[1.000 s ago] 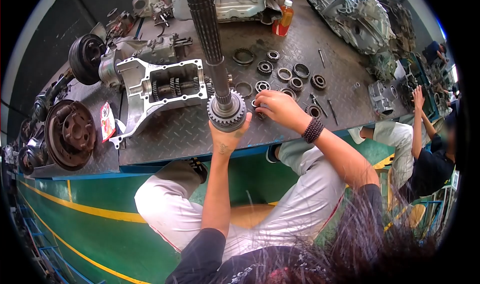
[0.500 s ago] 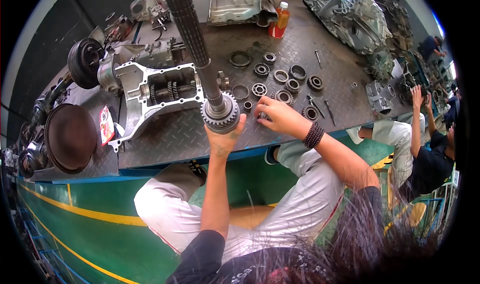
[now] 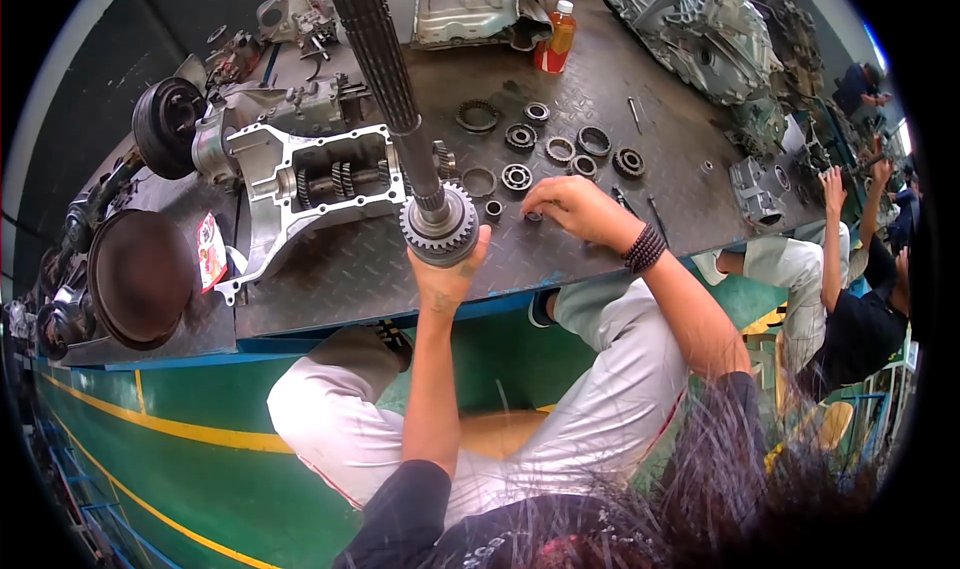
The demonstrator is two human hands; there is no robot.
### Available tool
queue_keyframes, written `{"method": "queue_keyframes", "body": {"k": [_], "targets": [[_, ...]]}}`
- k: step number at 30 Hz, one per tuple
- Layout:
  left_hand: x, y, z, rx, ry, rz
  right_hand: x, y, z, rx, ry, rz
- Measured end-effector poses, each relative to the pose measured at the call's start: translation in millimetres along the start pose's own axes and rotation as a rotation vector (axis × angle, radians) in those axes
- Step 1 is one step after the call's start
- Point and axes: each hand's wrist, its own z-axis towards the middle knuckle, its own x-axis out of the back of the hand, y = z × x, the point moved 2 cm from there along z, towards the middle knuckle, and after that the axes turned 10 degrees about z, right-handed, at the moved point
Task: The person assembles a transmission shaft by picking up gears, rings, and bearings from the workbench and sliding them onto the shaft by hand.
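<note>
My left hand (image 3: 446,269) is wrapped around the toothed gear end of a long splined shaft (image 3: 418,159), which stands tilted up above the bench. My right hand (image 3: 578,209), with a beaded band at the wrist, is over the bench edge side, fingers bent down beside a small dark ring (image 3: 534,217). Whether the fingertips grip it is hard to see. Another small ring (image 3: 493,209) lies between the hands. Behind them several gears and bearings (image 3: 517,177) are spread out, some partly hidden by my right hand.
An open gearbox housing (image 3: 270,184) lies left of the shaft. Brake drums (image 3: 145,279) are at the far left. A bottle (image 3: 556,39) stands at the back. More castings (image 3: 700,44) lie back right. A co-worker (image 3: 860,319) sits at the right with raised hands.
My right hand has moved right, away from the shaft, uncovering the two small rings on the bench. My left hand still holds the shaft, which shifted slightly left in view.
</note>
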Motion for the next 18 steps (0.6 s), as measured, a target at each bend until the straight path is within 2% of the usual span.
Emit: {"method": "queue_keyframes", "body": {"k": [4,5,6,8,9,10,12,15,18], "targets": [[-1,2,0,-0.028,0.014,0.013,30,-9,-11,0.075,0.409,-0.140],[-1,1,0,-0.011,0.008,0.029,41,-11,-17,-0.030,0.428,-0.152],[0,0,1,0.004,0.002,0.044,51,-17,-25,-0.116,0.372,-0.169],[-1,0,1,-0.007,-0.007,0.028,52,-20,-40,-0.309,0.118,-0.173],[-1,2,1,-0.020,-0.006,0.009,41,7,-52,-0.248,0.012,-0.282],[-1,3,0,-0.031,-0.006,-0.008,32,-5,-59,-0.396,-0.054,-0.386],[0,3,0,-0.044,-0.007,0.020,22,2,-59,-0.375,-0.033,-0.449],[-1,4,-1,-0.042,-0.004,0.018,23,7,-49,-0.338,-0.061,-0.379],[-2,5,1,-0.027,-0.012,-0.031,31,0,-42,-0.431,0.000,0.298]]}}
